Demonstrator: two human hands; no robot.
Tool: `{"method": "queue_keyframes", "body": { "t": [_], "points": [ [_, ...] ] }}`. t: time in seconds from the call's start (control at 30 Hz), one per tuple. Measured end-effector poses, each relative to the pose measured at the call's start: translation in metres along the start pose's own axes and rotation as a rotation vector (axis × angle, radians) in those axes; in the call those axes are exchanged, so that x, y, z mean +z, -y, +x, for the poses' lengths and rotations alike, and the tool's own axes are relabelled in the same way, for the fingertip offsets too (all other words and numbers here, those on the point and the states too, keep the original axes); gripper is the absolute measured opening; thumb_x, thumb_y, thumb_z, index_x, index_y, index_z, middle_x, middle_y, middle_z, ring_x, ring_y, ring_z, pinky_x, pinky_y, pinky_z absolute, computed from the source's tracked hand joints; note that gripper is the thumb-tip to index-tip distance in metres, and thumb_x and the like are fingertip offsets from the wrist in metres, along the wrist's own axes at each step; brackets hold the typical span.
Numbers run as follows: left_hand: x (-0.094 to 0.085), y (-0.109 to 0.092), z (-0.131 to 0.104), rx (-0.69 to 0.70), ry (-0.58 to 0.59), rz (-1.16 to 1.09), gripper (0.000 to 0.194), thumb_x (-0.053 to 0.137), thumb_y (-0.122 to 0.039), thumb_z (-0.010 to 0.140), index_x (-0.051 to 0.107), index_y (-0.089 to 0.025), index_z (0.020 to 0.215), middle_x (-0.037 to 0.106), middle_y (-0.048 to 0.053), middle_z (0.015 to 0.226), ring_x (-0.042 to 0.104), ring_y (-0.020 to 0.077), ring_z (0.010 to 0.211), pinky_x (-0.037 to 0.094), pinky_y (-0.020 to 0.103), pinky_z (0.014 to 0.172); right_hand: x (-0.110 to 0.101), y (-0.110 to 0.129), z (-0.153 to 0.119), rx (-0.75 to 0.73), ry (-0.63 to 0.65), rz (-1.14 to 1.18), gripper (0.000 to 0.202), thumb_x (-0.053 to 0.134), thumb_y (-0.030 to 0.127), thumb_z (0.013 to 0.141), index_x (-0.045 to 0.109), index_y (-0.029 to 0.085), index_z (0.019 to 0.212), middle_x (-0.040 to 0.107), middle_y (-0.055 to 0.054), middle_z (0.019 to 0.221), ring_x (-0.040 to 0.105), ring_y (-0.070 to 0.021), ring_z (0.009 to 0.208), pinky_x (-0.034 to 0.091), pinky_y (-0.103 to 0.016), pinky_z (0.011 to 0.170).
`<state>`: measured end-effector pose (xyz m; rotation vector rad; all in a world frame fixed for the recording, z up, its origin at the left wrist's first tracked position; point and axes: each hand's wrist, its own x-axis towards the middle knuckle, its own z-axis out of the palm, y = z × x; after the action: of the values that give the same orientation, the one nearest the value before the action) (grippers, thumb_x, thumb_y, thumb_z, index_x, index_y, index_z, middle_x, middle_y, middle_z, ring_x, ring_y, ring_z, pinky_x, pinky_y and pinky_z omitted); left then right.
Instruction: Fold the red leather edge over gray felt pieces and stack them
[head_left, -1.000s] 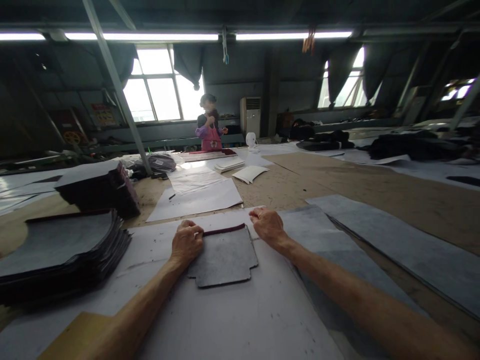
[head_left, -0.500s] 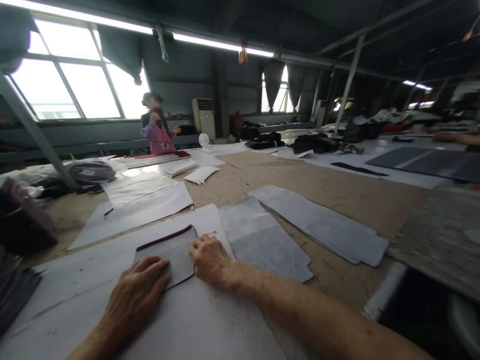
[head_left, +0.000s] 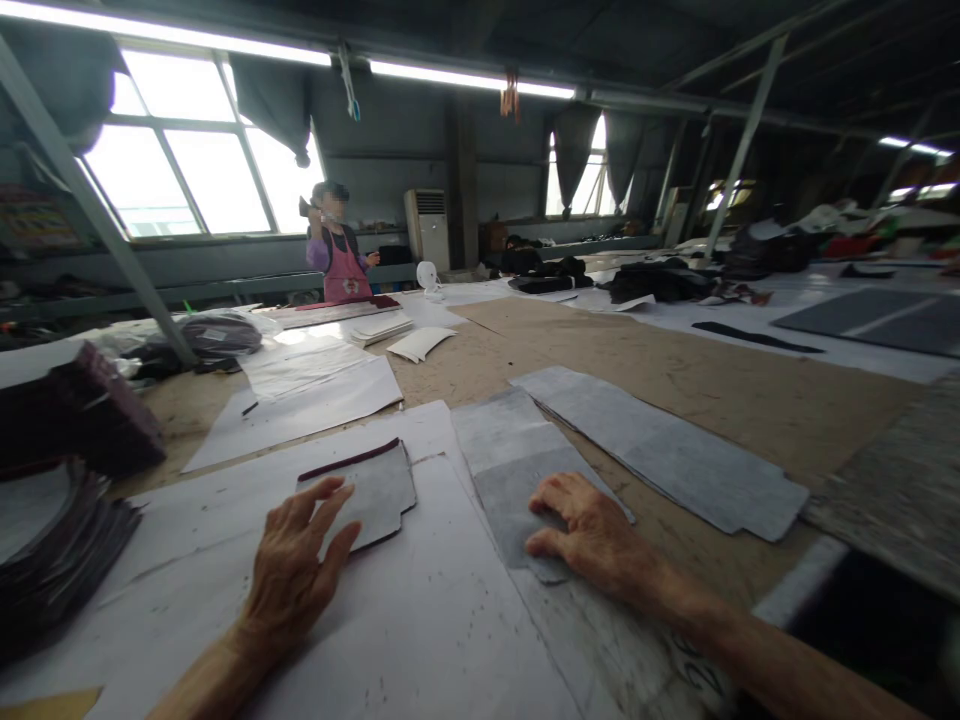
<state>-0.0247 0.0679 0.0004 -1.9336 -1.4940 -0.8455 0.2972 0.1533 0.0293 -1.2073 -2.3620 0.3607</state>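
My left hand (head_left: 300, 565) has its fingers apart at the left edge of a small grey fabric piece (head_left: 375, 492), which has a dark red strip along its far edge and lies on white paper (head_left: 442, 620). Over a larger grey sheet (head_left: 517, 470), to the right, is my right hand (head_left: 574, 525), its fingers spread and slightly curled, with nothing visibly held. Beyond it lie long grey pieces (head_left: 660, 450), stacked with notched near corners.
Stacks of dark-edged pieces (head_left: 67, 540) stand at the left. White sheets (head_left: 322, 400) and a brown surface (head_left: 600, 350) extend farther back. A person in a pink apron (head_left: 345, 270) stands across the table, near a small white fan (head_left: 428, 279).
My right hand has moved right, from the small piece's edge to the larger grey sheet. My left hand has lifted its fingers somewhat. The view has turned slightly left.
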Motion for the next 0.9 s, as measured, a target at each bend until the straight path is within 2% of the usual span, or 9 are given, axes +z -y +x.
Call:
{"method": "queue_keyframes", "body": {
  "t": [0.1,0.2,0.33,0.5,0.63,0.7,0.8,0.87,0.9],
  "points": [
    [0.001,-0.037,0.017,-0.019,0.085,-0.203,0.025,0.047,-0.025,0.087,0.055,-0.017,0.109,0.058,0.010,0.103,0.054,0.0228,0.092,0.038,0.038,0.080,0.004,-0.005,0.009,-0.009,0.007,0.044,0.008,0.068,0.020,0.067,0.061,0.018,0.070,0.059,-0.002,0.078,0.052,-0.0178,0.084,0.039,-0.027,0.072],
    [0.008,-0.077,0.038,-0.058,0.168,-0.343,0.017,0.047,-0.023,0.086,0.060,-0.019,0.097,0.061,0.006,0.093,0.055,0.0196,0.084,0.039,0.036,0.077,0.005,-0.009,0.015,-0.032,0.021,0.078,0.008,0.063,0.022,0.071,0.059,0.019,0.065,0.058,-0.001,0.074,0.052,-0.0164,0.081,0.038,-0.026,0.071],
    [0.024,-0.108,0.053,-0.114,0.204,-0.395,0.013,0.051,-0.020,0.084,0.064,-0.020,0.084,0.063,0.003,0.084,0.057,0.0174,0.078,0.042,0.032,0.073,0.003,-0.013,0.015,-0.048,0.027,0.105,0.015,0.055,0.027,0.078,0.059,0.020,0.065,0.060,-0.001,0.076,0.052,-0.0165,0.082,0.037,-0.027,0.074],
    [0.042,-0.114,0.052,-0.175,0.206,-0.422,0.015,0.049,-0.019,0.084,0.064,-0.019,0.082,0.064,0.004,0.083,0.057,0.0175,0.077,0.045,0.031,0.073,0.007,-0.017,0.017,-0.048,0.013,0.128,0.011,0.053,0.020,0.076,0.058,0.019,0.066,0.060,-0.002,0.075,0.052,-0.0163,0.079,0.037,-0.027,0.070],
    [0.043,-0.113,0.047,-0.137,0.197,-0.466,0.016,0.047,-0.021,0.085,0.063,-0.019,0.086,0.063,0.005,0.085,0.058,0.0178,0.079,0.047,0.031,0.073,0.009,-0.014,0.012,-0.061,-0.058,0.089,0.008,0.054,0.012,0.072,0.056,0.017,0.067,0.058,-0.003,0.075,0.050,-0.0165,0.078,0.036,-0.028,0.069],
    [0.043,-0.112,0.044,-0.082,0.177,-0.493,0.017,0.046,-0.024,0.086,0.063,-0.021,0.087,0.063,0.004,0.084,0.060,0.0175,0.078,0.049,0.029,0.070,0.009,-0.012,0.007,-0.095,-0.076,0.053,0.007,0.061,0.022,0.072,0.057,0.018,0.069,0.058,-0.003,0.076,0.050,-0.0166,0.079,0.037,-0.027,0.069],
    [0.048,-0.104,0.042,0.081,0.165,-0.433,0.018,0.048,-0.029,0.086,0.063,-0.026,0.095,0.064,0.002,0.090,0.062,0.0160,0.079,0.052,0.024,0.068,0.012,-0.011,0.001,-0.167,-0.079,-0.012,0.044,0.074,0.053,0.054,0.058,0.019,0.075,0.058,-0.001,0.081,0.051,-0.0177,0.083,0.039,-0.026,0.071],
    [0.055,-0.099,0.041,0.176,0.151,-0.394,0.019,0.050,-0.031,0.085,0.062,-0.028,0.100,0.065,0.002,0.093,0.063,0.0160,0.081,0.053,0.022,0.068,0.016,-0.013,0.000,-0.229,-0.089,-0.037,0.059,0.074,0.063,0.042,0.058,0.019,0.079,0.058,-0.002,0.084,0.051,-0.0187,0.085,0.040,-0.027,0.074],
    [0.058,-0.097,0.041,0.215,0.142,-0.381,0.020,0.051,-0.031,0.084,0.062,-0.028,0.101,0.065,0.002,0.093,0.063,0.0161,0.081,0.053,0.022,0.069,0.019,-0.014,0.000,-0.251,-0.097,-0.045,0.062,0.074,0.064,0.041,0.058,0.019,0.081,0.057,-0.002,0.085,0.051,-0.0190,0.085,0.041,-0.028,0.075]
  ]
}}
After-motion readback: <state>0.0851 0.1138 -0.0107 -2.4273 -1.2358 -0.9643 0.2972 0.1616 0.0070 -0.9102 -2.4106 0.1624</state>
